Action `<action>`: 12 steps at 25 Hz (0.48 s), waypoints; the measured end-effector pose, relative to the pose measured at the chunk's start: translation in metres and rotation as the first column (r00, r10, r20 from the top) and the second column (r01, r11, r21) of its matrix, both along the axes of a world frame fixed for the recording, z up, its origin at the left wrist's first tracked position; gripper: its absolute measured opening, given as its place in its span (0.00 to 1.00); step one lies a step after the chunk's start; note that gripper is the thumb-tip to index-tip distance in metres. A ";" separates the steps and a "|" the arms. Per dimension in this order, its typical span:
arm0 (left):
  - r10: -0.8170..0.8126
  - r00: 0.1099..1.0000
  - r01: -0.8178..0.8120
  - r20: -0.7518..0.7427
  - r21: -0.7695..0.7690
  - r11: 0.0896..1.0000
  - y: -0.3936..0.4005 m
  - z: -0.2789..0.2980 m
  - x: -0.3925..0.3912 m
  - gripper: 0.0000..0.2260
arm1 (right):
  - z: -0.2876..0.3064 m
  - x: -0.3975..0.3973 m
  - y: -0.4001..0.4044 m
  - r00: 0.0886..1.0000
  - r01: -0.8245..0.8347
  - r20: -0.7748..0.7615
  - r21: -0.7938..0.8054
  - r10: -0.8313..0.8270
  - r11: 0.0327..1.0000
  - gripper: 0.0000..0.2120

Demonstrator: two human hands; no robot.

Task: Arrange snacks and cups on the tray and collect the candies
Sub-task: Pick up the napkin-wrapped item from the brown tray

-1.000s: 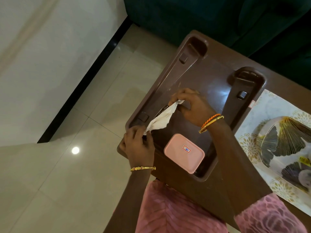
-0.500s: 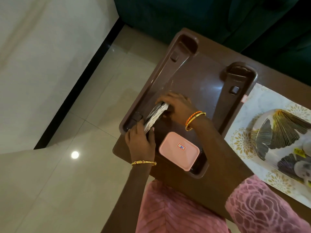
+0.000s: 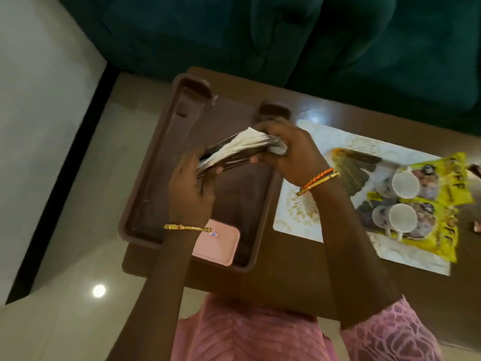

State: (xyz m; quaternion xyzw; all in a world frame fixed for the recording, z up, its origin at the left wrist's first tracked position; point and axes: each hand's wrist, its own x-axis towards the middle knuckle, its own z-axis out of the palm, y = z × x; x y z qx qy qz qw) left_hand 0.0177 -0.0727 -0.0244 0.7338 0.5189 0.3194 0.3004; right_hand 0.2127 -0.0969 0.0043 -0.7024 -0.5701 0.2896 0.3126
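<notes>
Both hands hold a dark napkin holder (image 3: 234,155) stuffed with white napkins over the middle of the brown tray (image 3: 149,178). My left hand (image 3: 190,194) grips its near left end and my right hand (image 3: 294,152) grips its far right end. A pink rectangular box (image 3: 218,242) lies in the tray's near corner. To the right, two white cups (image 3: 404,185) (image 3: 399,221) lie on yellow snack packets (image 3: 442,238). No candies can be made out.
The tray sits on a brown table (image 3: 286,282), close to its left edge. A white patterned placemat (image 3: 296,212) and a fan-patterned plate (image 3: 356,165) lie right of the tray. A dark green sofa (image 3: 260,35) stands behind the table. Tiled floor lies to the left.
The loose white napkin went into the holder at the tray's left wall. Both hands then lifted the holder toward the tray's middle. The view swung right, showing the cups and packets.
</notes>
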 end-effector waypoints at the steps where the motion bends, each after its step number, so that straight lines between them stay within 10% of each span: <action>1: -0.062 0.998 0.063 0.030 -0.019 0.998 -0.002 0.002 0.024 0.13 | 0.004 0.021 -0.013 0.998 0.053 0.014 -0.005 -0.053 0.999 0.22; 12: -0.512 0.859 0.507 0.000 -0.133 0.852 -0.028 -0.048 0.228 0.15 | -0.057 0.208 -0.114 0.941 0.329 -0.029 -0.160 -0.337 0.931 0.21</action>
